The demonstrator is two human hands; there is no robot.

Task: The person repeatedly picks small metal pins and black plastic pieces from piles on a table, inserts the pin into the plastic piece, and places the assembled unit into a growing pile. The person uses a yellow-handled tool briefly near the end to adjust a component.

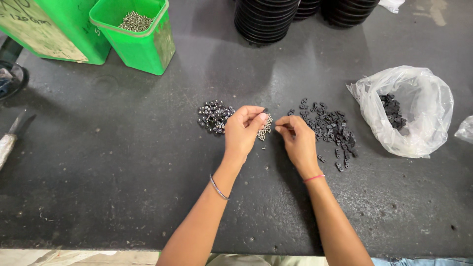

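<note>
Screws at twelve o'clock: my left hand pinches one; my right hand pinches something unclear, mid-assembly; joining needs alignment.

Whatever the left hand and right hand are pinching is too small to tell. The left hand is partly covering the small screw heap. Beyond that heap, the picture's top edge is cutting off the black stacks.
</note>
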